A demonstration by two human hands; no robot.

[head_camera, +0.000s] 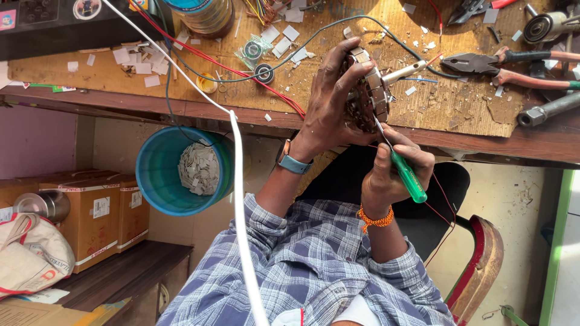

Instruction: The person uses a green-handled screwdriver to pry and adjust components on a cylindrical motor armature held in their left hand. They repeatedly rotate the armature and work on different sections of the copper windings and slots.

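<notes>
White cable (238, 199) nearest; left hand (329, 102) grips motor stator (368, 90), right hand (393, 172) below clasps green screwdriver (406, 175).

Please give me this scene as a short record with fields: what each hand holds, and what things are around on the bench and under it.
Left hand: grips a round motor stator with a metal shaft, held at the bench edge
Right hand: holds a green-handled screwdriver, tip at the stator's lower side
Bench: wooden, strewn with white paper scraps
Tools: red-handled pliers to the right of the stator
Wires: red wire and a white cable
Below bench: blue bucket with paper pieces, cardboard boxes
</notes>
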